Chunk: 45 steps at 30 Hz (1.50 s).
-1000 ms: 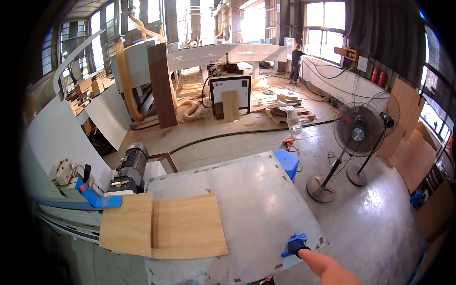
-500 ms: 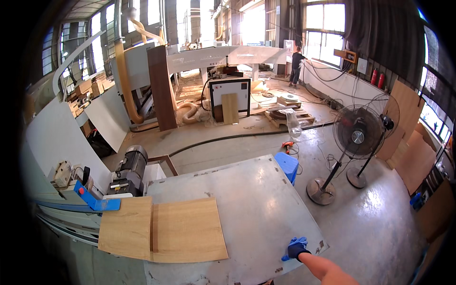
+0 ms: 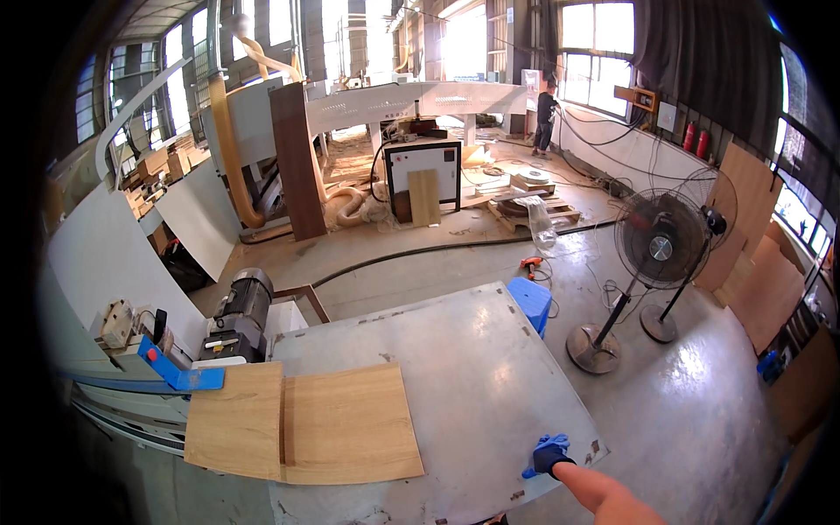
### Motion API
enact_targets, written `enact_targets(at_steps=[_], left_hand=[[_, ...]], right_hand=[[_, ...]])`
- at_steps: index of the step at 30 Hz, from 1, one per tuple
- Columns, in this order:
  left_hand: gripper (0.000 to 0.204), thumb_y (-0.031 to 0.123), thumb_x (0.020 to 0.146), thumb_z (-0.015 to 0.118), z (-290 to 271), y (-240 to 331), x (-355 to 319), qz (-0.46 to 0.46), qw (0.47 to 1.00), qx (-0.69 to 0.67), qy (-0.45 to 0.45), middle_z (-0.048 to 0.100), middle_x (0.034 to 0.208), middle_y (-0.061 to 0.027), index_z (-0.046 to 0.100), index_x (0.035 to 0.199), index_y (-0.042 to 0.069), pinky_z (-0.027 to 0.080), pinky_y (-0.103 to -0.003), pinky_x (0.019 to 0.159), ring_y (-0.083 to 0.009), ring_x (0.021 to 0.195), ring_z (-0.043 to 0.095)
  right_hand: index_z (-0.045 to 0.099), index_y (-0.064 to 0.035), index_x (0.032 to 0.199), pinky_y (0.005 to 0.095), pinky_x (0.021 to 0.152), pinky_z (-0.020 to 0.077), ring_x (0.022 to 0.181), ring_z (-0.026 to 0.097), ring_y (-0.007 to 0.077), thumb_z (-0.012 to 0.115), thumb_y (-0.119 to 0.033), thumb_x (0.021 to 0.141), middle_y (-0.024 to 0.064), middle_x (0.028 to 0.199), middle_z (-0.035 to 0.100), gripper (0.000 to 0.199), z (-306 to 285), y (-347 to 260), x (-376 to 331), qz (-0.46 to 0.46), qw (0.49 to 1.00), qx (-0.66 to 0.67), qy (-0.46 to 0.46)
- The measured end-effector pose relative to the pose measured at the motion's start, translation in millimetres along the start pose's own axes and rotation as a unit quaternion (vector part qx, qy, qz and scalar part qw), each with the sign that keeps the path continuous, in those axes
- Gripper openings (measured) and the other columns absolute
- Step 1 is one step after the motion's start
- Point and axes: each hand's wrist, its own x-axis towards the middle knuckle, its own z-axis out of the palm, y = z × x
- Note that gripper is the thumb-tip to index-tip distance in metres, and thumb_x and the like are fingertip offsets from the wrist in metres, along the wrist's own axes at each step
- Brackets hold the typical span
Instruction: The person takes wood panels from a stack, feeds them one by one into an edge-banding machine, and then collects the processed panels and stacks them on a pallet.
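My right hand [image 3: 549,457], in a blue glove with a darker back, rests on the grey metal tabletop [image 3: 477,385] close to its near right corner. Its thumb stands apart from the fingers, and nothing shows in its hold. My left hand is out of sight. Two wood-grain boards lie at the left: a right-hand board [image 3: 350,424] flat on the tabletop, and a left-hand board [image 3: 234,420] against its left edge, reaching toward the machine. A blue bracket [image 3: 197,378] with a red button touches the far end of the left-hand board.
Behind the boards sits a dark motor [image 3: 245,306]. A blue stool [image 3: 530,304] stands past the table's right edge, with an orange power tool [image 3: 531,262] on the floor beyond. Pedestal fans [image 3: 658,248] stand at the right. Far back, another person [image 3: 544,118] stands by the wall.
The view has shifted very slightly. My right hand keeps its place on the tabletop, and the boards lie as before.
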Motion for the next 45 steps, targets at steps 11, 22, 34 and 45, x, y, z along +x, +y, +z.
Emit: enact_targets(at_steps=[11,22,34,45], left_hand=[[0.067,0.064,0.087,0.039,4.3,1.4,4.8,-0.038,0.996,0.003,-0.075,0.068,0.070,-0.0134,0.072,0.070,0.009,0.049,-0.044,0.064,-0.0302,0.067,0.066],[0.068,0.067,0.085,0.040,-1.3,0.6,7.2,-0.076,0.992,-0.012,-0.097,0.069,0.076,-0.0151,0.073,0.076,0.008,0.049,-0.045,0.073,-0.0320,0.076,0.067],[0.068,0.066,0.086,0.039,-23.9,9.1,10.5,-0.061,0.994,-0.001,-0.089,0.069,0.075,-0.0157,0.073,0.074,0.008,0.049,-0.045,0.072,-0.0320,0.075,0.067],[0.062,0.063,0.086,0.043,7.9,-4.9,6.1,0.002,0.999,0.045,-0.008,0.064,0.059,-0.0091,0.068,0.060,0.012,0.046,-0.042,0.053,-0.0262,0.055,0.062]], right_hand=[[0.021,0.0127,0.139,0.0589,0.097,0.0329,0.127,0.031,0.0548,0.070,-0.077,0.053,0.0403,0.136,0.030,0.134,4.0,-2.1,2.7,0.014,1.000,0.013,0.008],[0.017,0.0111,0.142,0.0601,0.097,0.0325,0.127,0.030,0.0560,0.067,-0.079,0.055,0.0410,0.138,0.027,0.135,6.4,-4.3,7.2,0.003,1.000,-0.002,0.001],[0.018,0.0109,0.142,0.0623,0.099,0.0298,0.127,0.028,0.0568,0.069,-0.075,0.057,0.0422,0.137,0.027,0.131,1.2,-3.3,0.2,0.024,1.000,0.019,0.002],[0.016,0.0136,0.141,0.0643,0.095,0.0320,0.124,0.030,0.0593,0.064,-0.081,0.056,0.0452,0.134,0.028,0.136,12.5,-0.6,10.0,0.008,1.000,0.005,0.015]])
